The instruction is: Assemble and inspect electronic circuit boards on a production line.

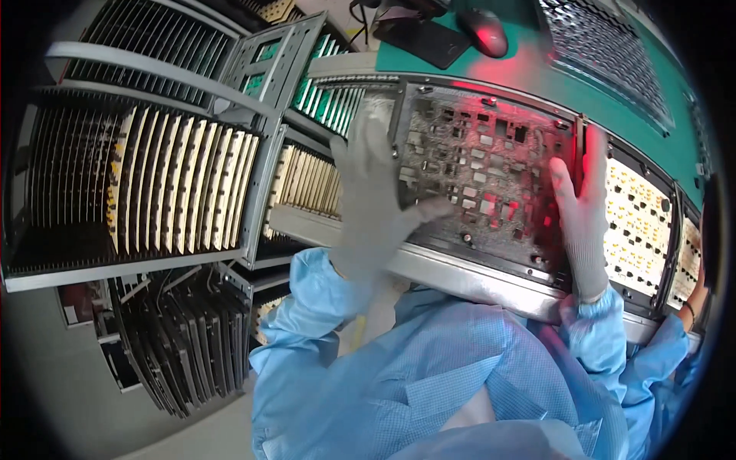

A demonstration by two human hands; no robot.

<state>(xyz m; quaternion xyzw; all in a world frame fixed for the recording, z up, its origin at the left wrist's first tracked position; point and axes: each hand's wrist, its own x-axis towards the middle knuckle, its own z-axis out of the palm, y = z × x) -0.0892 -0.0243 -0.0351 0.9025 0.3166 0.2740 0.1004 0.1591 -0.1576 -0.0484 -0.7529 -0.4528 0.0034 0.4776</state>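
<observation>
In front of me a dark flat carrier plate [479, 165] with many rectangular cut-outs lies on a metal rail track [475, 280]. My left hand [376, 192], in a grey glove and blurred, is over the plate's left end. Its thumb is spread away from its fingers, and nothing shows in it. My right hand [584, 215], gloved too, is at the plate's right end with thumb and fingers apart. Whether it touches the plate's edge I cannot tell. Right beside that hand, a cream board [636, 222] with small orange and black parts sits in another frame on the track.
At left, a rack [249, 192] holds upright cream boards [180, 180]; green boards [330, 100] stand behind. Black panels [180, 345] hang below. A mouse [487, 32], a black pad [422, 40] and a grey knobbly panel [606, 57] rest on the green mat [525, 80]. Another person's sleeve [652, 364] is close at right.
</observation>
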